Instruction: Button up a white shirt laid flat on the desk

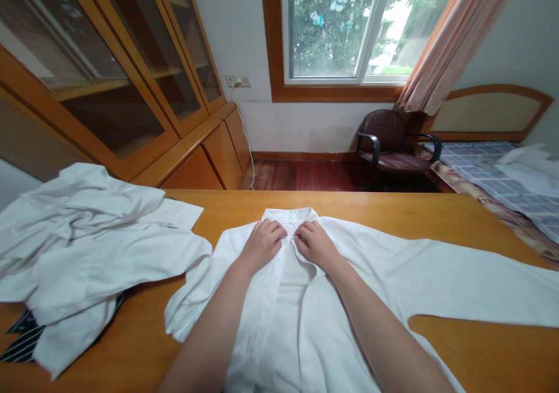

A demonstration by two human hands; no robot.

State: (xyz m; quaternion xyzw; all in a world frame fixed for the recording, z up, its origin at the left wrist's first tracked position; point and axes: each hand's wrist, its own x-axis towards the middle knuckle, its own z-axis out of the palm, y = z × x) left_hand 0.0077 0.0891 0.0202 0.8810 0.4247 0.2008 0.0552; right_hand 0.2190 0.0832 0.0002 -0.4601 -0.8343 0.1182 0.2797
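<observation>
A white shirt lies spread front-up on the wooden counter, its collar at 12 o'clock and one sleeve stretched toward 3 o'clock. The left hand and right hand are curled just below the collar, fingertips pinching the shirt's front edges. At 9 o'clock, crumpled white garments cover a striped cloth.

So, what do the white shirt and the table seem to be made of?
The white shirt, pinched near the collar by the left hand and right hand, looks like thin woven cloth, perhaps cotton or a blend, matte: it lies limp with soft creases. The table looks like wood or veneer, orange-brown, smoothly varnished: it shows a mild sheen.
</observation>
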